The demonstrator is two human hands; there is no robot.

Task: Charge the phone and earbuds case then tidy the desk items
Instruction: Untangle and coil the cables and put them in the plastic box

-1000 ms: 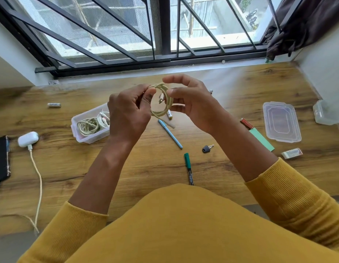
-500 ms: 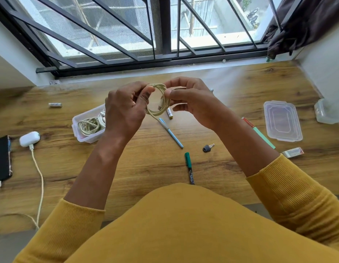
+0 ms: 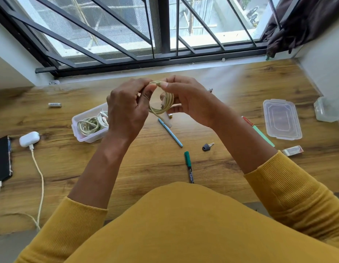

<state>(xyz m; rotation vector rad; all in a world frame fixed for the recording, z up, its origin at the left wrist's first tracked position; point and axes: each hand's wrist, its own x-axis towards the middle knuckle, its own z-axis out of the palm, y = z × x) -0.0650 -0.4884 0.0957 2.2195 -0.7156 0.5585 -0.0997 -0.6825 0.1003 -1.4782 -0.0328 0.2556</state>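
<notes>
Since the earlier frame both hands moved closer together, and the coiled cable [image 3: 163,103] now hangs between them above the desk [image 3: 145,164]. Left hand [image 3: 127,109] and right hand [image 3: 187,99] both pinch its top loop. Behind the left hand stands the box [image 3: 83,130] with other cables.

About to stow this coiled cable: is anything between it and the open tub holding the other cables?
Nothing visible blocks it. The coiled cable is held above the desk by both hands, left hand and right hand. The open tub sits just beyond the left hand, lidless, with coiled cables inside.
</notes>
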